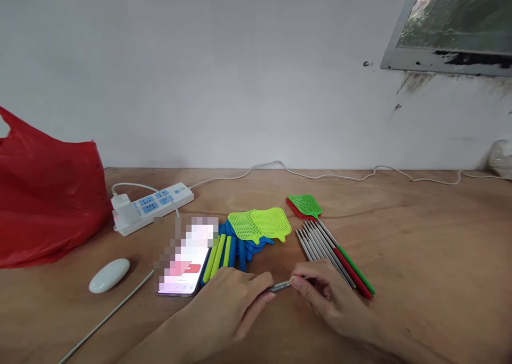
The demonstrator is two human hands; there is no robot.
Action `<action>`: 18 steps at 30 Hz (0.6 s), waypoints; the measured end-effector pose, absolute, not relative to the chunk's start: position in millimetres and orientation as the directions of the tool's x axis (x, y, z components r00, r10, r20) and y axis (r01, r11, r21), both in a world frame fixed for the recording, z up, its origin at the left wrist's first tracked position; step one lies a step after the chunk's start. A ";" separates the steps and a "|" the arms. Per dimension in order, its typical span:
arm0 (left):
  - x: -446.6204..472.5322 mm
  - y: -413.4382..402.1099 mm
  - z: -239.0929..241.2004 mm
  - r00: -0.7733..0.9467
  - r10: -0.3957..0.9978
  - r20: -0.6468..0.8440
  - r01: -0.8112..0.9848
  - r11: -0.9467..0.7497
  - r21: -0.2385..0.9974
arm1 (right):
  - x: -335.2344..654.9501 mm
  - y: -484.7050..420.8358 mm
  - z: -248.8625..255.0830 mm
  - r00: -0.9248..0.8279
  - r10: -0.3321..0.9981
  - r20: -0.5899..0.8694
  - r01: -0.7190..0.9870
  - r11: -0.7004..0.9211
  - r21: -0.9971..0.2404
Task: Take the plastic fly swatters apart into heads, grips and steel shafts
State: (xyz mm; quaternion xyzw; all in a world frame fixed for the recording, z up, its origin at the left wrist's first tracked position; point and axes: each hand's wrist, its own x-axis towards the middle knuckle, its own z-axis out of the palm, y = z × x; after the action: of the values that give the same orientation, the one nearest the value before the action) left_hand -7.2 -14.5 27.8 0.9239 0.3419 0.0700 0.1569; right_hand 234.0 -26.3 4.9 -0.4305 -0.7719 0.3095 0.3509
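Between my hands is a short stretch of a thin silver metal rod (pixel 279 286), its two ends hidden by fingers. My left hand (pixel 236 300) is closed round one end, with thumb and forefinger pressed together. A pinch of my right hand (pixel 330 295) grips the other end. Behind my right hand lies a row of silver metal tubes (pixel 318 241), beside fly swatters with a green handle (pixel 357 270) and a red handle (pixel 354 273). Past my left hand are yellow-green swatter heads (pixel 272 223), blue swatter heads (pixel 253 249) and loose yellow and blue handles (pixel 218 254).
A lit phone (pixel 192 262), partly blurred, lies left of the handles. Further left are a white mouse (pixel 109 275), a white power strip (pixel 154 206) with a plugged-in charger, and a red plastic bag (pixel 48 193). A white cable (pixel 280 164) runs along the wall.
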 end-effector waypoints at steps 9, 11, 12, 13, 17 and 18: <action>-23.9 -16.3 24.7 0.686 0.727 0.001 0.658 -0.621 0.426 | 241.1 -20.0 14.7 -0.587 0.778 0.223 0.566 0.591 -0.574; -21.5 -18.8 24.3 0.677 0.736 -0.013 0.668 -0.607 0.431 | 238.3 -23.9 17.6 -0.629 0.752 0.196 0.618 0.637 -0.460; -20.1 -19.9 24.5 0.677 0.736 -0.021 0.671 -0.606 0.427 | 236.8 -26.2 18.4 -0.643 0.747 0.169 0.641 0.646 -0.415; -18.8 -20.9 24.9 0.680 0.733 -0.029 0.673 -0.609 0.420 | 235.3 -28.4 18.6 -0.654 0.742 0.145 0.657 0.653 -0.377; -12.8 -24.0 28.7 0.681 0.730 -0.060 0.694 -0.617 0.372 | 231.3 -35.1 16.4 -0.680 0.724 0.115 0.667 0.676 -0.312; -11.2 -24.7 29.8 0.682 0.728 -0.068 0.698 -0.620 0.359 | 230.6 -36.1 15.8 -0.689 0.716 0.110 0.662 0.684 -0.307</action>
State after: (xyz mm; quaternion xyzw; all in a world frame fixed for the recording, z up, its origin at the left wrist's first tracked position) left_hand -11.2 -24.7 29.8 0.8989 0.3968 0.0419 0.1811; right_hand 230.6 -36.1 15.8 -0.3782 -0.9108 0.1226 0.1113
